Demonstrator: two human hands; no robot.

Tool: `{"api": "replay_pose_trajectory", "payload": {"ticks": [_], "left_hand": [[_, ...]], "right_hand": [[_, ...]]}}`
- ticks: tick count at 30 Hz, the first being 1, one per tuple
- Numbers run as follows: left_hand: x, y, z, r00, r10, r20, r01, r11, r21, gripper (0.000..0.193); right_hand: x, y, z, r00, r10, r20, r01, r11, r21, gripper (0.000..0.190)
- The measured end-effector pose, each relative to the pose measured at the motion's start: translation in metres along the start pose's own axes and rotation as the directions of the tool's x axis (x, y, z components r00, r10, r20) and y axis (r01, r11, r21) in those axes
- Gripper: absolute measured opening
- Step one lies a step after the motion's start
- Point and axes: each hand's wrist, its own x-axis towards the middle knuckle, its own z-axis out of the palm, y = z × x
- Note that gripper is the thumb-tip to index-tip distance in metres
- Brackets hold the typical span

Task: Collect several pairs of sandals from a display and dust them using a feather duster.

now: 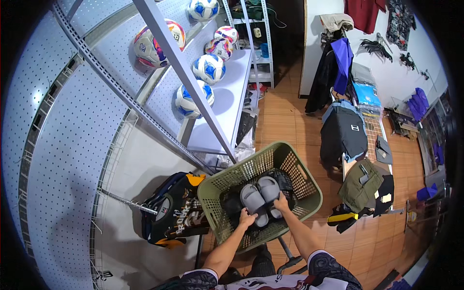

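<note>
Two grey slide sandals lie side by side in a green perforated plastic basket [308,195] in front of me. My left hand [247,219] grips the left grey slide [252,197] along its near left side. On the right grey slide [269,188], my right hand [281,203] is closed at its right edge. Black footwear [232,203] lies beneath and around the pair, largely covered by it. Another small grey sole [276,213] shows under my right hand.
White shelving [232,108] with several soccer balls [209,69] stands beyond the basket, its slanted post [188,83] close by. Dark jerseys [174,214] hang on a rail to the left. On the right, a rack holds a backpack [344,130] and olive shorts [362,185].
</note>
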Motion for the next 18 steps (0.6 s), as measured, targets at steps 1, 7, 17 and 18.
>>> {"api": "replay_pose_trajectory", "payload": {"ticks": [1, 7, 17, 18], "left_hand": [[0.001, -0.003, -0.001, 0.999, -0.031, 0.042, 0.033, 0.998, -0.052, 0.082], [-0.01, -0.008, -0.019, 0.972, -0.065, 0.227, 0.114, 0.971, -0.212, 0.091], [-0.126, -0.053, -0.031, 0.945, 0.206, 0.254, -0.102, 0.924, -0.368, 0.076], [-0.145, -0.06, -0.029, 0.942, 0.213, 0.259, -0.118, 0.934, -0.337, 0.074]], "right_hand": [[-0.005, 0.0, 0.002, 1.0, -0.008, 0.004, 0.008, 1.0, 0.001, 0.073], [-0.038, -0.01, -0.007, 0.993, 0.085, 0.087, -0.081, 0.995, -0.049, 0.081], [-0.188, -0.011, -0.034, 0.975, -0.204, -0.092, 0.222, 0.937, 0.271, 0.057], [-0.212, -0.003, -0.046, 0.923, -0.338, -0.187, 0.362, 0.926, 0.112, 0.055]]}}
